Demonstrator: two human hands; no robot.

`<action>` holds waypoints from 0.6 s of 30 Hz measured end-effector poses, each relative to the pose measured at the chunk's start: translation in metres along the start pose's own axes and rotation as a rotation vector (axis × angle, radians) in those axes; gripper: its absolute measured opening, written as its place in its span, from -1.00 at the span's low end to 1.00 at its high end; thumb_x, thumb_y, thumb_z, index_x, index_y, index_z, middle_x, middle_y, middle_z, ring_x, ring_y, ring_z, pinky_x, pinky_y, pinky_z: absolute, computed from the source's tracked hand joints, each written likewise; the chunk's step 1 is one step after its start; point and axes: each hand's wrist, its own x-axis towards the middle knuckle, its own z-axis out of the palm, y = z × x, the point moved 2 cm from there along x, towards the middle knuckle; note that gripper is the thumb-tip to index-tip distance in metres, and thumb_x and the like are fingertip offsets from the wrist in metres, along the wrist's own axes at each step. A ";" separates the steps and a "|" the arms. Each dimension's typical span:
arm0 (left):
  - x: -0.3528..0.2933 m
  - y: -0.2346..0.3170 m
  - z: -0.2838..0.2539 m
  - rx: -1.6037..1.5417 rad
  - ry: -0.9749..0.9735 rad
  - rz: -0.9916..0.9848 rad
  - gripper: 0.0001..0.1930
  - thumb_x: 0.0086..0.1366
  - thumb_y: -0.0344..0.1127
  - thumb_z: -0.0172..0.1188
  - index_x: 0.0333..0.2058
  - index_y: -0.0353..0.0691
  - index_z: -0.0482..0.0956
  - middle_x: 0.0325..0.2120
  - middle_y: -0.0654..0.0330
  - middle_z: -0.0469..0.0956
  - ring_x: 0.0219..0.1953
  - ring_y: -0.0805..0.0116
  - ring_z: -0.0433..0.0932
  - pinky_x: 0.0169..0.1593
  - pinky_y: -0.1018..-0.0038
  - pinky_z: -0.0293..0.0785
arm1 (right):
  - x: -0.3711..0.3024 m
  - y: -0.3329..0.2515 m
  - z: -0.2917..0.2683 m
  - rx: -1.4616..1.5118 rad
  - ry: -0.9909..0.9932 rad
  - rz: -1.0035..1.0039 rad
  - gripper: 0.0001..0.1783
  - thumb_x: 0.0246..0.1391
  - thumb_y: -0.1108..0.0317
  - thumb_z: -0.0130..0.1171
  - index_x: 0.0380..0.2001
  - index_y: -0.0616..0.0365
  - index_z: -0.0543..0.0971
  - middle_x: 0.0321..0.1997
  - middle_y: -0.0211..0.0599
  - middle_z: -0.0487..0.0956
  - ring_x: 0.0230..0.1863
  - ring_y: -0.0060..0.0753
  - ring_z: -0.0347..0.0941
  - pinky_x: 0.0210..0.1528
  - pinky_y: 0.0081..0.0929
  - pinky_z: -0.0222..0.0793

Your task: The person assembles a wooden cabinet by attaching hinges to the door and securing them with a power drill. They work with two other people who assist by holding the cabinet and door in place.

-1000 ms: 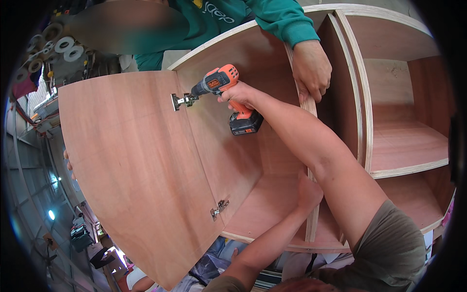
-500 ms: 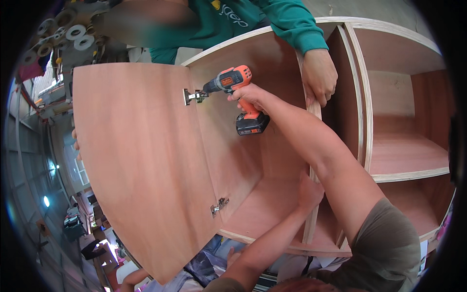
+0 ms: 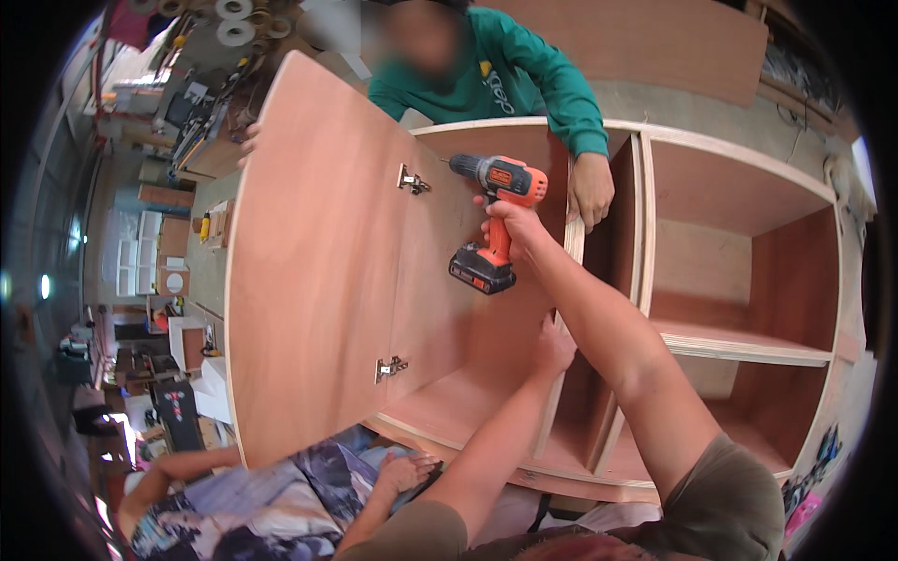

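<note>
My right hand (image 3: 514, 229) grips an orange and black cordless drill (image 3: 505, 178) by its handle, its bit pointing left, just clear of the upper hinge (image 3: 412, 180). That hinge and a lower hinge (image 3: 390, 368) join the plywood door (image 3: 313, 271) to the side of a plywood cabinet (image 3: 655, 337). The door stands swung out to the left. Lower down, my left hand (image 3: 558, 346) holds the edge of an upright divider panel (image 3: 552, 402), its fingers partly hidden behind the edge.
Across the cabinet, a person in a green sweatshirt (image 3: 510, 89) rests a hand (image 3: 591, 192) on the divider; fingers (image 3: 249, 145) show at the door's outer edge. Near the lower left, another person's hand (image 3: 407, 472) lies by patterned clothing. Tape rolls (image 3: 234, 21) hang at the back left.
The drill has drawn back from the upper hinge and its bit now shows free. My view has shifted, so more of the room and the cabinet's right side shows.
</note>
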 end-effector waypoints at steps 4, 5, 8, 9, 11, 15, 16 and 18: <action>-0.009 0.013 -0.001 0.175 0.121 0.017 -0.20 0.05 0.08 0.33 0.20 -0.17 0.29 0.02 -0.15 0.48 0.04 -0.12 0.49 0.09 0.11 0.43 | -0.098 -0.044 0.018 0.042 -0.042 -0.155 -0.57 -0.01 0.53 0.04 0.01 0.14 0.44 -0.04 -0.35 0.60 -0.47 -0.44 0.49 -0.41 -0.34 0.50; -0.018 0.018 -0.005 0.229 0.173 -0.009 -0.19 0.04 0.08 0.34 0.20 -0.17 0.29 0.02 -0.14 0.49 0.03 -0.12 0.50 0.09 0.12 0.43 | -0.135 -0.060 0.027 0.030 -0.064 -0.160 -0.55 -0.01 0.53 0.04 0.03 0.15 0.42 -0.03 -0.33 0.60 -0.45 -0.43 0.50 -0.40 -0.34 0.51; -0.010 -0.034 0.006 -0.310 0.380 0.520 -0.12 0.01 0.00 0.39 0.25 -0.19 0.20 0.03 -0.10 0.44 0.09 -0.06 0.43 0.17 0.16 0.35 | -0.240 -0.081 0.034 -0.063 -0.129 -0.192 -0.42 -0.03 0.55 0.03 0.15 0.22 0.31 0.00 -0.19 0.56 -0.40 -0.39 0.51 -0.36 -0.37 0.52; -0.015 -0.012 0.002 -0.328 0.257 0.474 -0.09 0.00 -0.04 0.41 0.27 -0.20 0.16 0.06 -0.09 0.39 0.12 -0.07 0.37 0.20 0.17 0.31 | -0.272 -0.097 0.020 -0.069 -0.111 -0.227 -0.37 -0.05 0.56 0.02 0.18 0.25 0.28 0.01 -0.15 0.54 -0.38 -0.38 0.51 -0.35 -0.38 0.53; -0.075 -0.016 -0.006 0.168 0.568 0.239 -0.08 0.01 -0.08 0.41 0.28 -0.22 0.12 0.09 -0.09 0.32 0.16 -0.10 0.31 0.23 0.16 0.27 | -0.363 -0.123 0.031 -0.085 -0.057 -0.204 -0.36 -0.09 0.58 0.02 0.18 0.30 0.28 0.05 -0.13 0.49 -0.37 -0.37 0.51 -0.31 -0.39 0.52; -0.242 -0.001 -0.040 0.081 0.405 0.363 -0.21 0.10 -0.07 0.32 0.25 -0.21 0.21 0.15 -0.05 0.29 0.19 -0.08 0.30 0.20 0.17 0.31 | -0.489 -0.144 -0.037 -0.324 0.008 -0.330 -0.32 -0.15 0.59 0.02 0.17 0.28 0.28 0.10 -0.14 0.45 -0.38 -0.38 0.49 -0.29 -0.43 0.49; -0.282 -0.008 -0.044 0.087 0.385 0.356 -0.25 0.11 -0.05 0.30 0.23 -0.21 0.25 0.15 -0.03 0.30 0.18 -0.05 0.32 0.19 0.17 0.32 | -0.519 -0.147 -0.054 -0.333 0.041 -0.349 -0.33 -0.17 0.57 0.03 0.15 0.29 0.32 0.06 -0.17 0.48 -0.38 -0.41 0.47 -0.30 -0.47 0.48; -0.352 -0.020 -0.052 0.078 0.318 0.266 -0.33 0.13 -0.03 0.26 0.18 -0.19 0.34 0.14 0.02 0.35 0.15 0.01 0.38 0.17 0.20 0.35 | -0.579 -0.157 -0.085 -0.538 0.087 -0.429 -0.41 -0.14 0.54 0.04 0.09 0.27 0.41 -0.01 -0.17 0.53 -0.39 -0.49 0.46 -0.34 -0.50 0.48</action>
